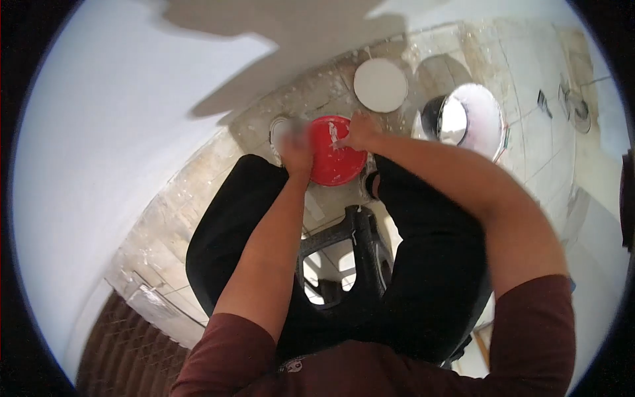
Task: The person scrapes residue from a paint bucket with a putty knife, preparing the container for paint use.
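A round red lid or shallow tub (338, 167), smeared with white paste, is on the floor between my feet. My right hand (362, 132) grips its right rim, thumb laid over the red surface and fingers curled. At its left edge is my left hand (296, 149), close against the rim; its fingers are smeared, so their hold does not show. A whitish round rim (274, 134), perhaps of a can, partly shows behind my left hand.
A white round lid (380, 85) lies beyond the red one. To the right is a white bucket (486, 122) with a bright white inside. A small dark-handled tool (544, 104) lies on the tiles. Under me is a black stool (367, 251). A white wall (119, 119) rises at left.
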Motion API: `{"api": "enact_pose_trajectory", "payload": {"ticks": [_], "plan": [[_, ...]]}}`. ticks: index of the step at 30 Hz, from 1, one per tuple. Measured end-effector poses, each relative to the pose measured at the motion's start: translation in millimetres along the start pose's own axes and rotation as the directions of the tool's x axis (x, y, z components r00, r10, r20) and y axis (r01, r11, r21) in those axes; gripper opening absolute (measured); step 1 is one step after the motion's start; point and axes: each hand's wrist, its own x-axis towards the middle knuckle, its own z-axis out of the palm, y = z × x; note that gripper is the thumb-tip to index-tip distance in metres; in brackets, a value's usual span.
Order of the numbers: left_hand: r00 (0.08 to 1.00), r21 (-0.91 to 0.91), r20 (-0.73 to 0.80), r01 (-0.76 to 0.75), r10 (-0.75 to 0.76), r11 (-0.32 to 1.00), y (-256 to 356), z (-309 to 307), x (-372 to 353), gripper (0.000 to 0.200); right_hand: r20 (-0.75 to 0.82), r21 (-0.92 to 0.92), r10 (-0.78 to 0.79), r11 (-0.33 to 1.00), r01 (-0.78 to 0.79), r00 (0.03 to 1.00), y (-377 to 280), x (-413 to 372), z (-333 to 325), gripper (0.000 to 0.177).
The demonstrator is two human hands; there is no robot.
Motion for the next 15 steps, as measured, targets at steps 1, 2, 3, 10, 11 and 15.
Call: {"api": "enact_pose_trajectory", "payload": {"ticks": [1, 2, 3, 10, 11, 15], "plan": [[0.997, 0.100, 0.019, -0.076, 0.075, 0.992, 8, -9, -10, 0.079, -0.047, 0.025, 0.033, 0.999, -0.032, 0.998, -1, 4, 8, 0.093], [0.988, 0.202, 0.054, -0.151, 0.143, 0.968, 16, -17, -19, 0.096, -0.087, 0.058, 0.072, 0.996, -0.067, 0.994, -2, 9, 19, 0.094], [0.983, 0.294, 0.179, -0.097, 0.045, 0.951, 31, -25, -29, 0.110, -0.116, 0.095, 0.107, 0.991, -0.096, 0.987, -2, 9, 24, 0.095], [0.856, 0.558, 0.386, 0.079, -0.343, 0.826, 70, -23, -45, 0.153, -0.099, 0.259, 0.157, 0.958, -0.127, 0.983, -3, 2, 3, 0.081], [0.849, 0.545, 0.395, 0.090, -0.351, 0.833, 71, -24, -46, 0.153, -0.104, 0.277, 0.170, 0.951, -0.136, 0.980, -3, 2, 7, 0.080], [0.840, 0.541, 0.382, 0.135, -0.385, 0.830, 73, -24, -44, 0.154, -0.079, 0.314, 0.203, 0.934, -0.169, 0.976, -8, 0, 2, 0.076]]}}
